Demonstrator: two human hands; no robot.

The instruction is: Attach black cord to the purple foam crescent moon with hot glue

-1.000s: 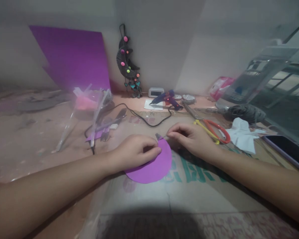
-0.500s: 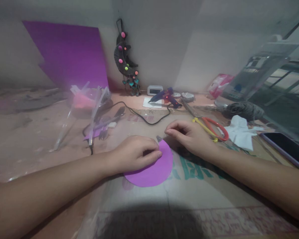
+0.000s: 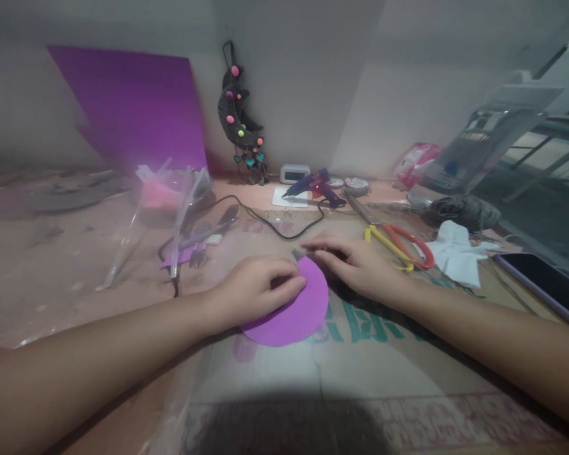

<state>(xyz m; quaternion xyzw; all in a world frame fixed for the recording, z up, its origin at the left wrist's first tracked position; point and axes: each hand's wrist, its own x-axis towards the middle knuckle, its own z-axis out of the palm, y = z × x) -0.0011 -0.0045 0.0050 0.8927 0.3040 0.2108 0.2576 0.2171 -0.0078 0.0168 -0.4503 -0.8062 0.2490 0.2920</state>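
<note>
A purple paper circle (image 3: 289, 322) lies on the printed board, with my left hand (image 3: 258, 287) over its upper left part. The left thumb presses on the paper's face while the fingers curl at its far edge, partly hidden. A small grey piece (image 3: 297, 254) sticks out at the circle's top edge; its exact kind is unclear. My right hand (image 3: 346, 259) is beside that edge, its fingers stretched toward the grey piece and the thumb slightly apart below them. Behind the right hand lie scissors (image 3: 420, 254) with orange and yellow handles.
A blue glue gun (image 3: 308, 184) with a lit red light rests on a white card, its cord curving left. Grey yarn (image 3: 464, 212), a white cloth (image 3: 458, 253) and a phone (image 3: 545, 281) lie right. Purple sheets (image 3: 142, 107) and a moon ornament (image 3: 237, 114) stand behind.
My right hand has moved left toward the grey piece, and its fingers have straightened from a pinch. The circle has shifted slightly away from me under my left hand.
</note>
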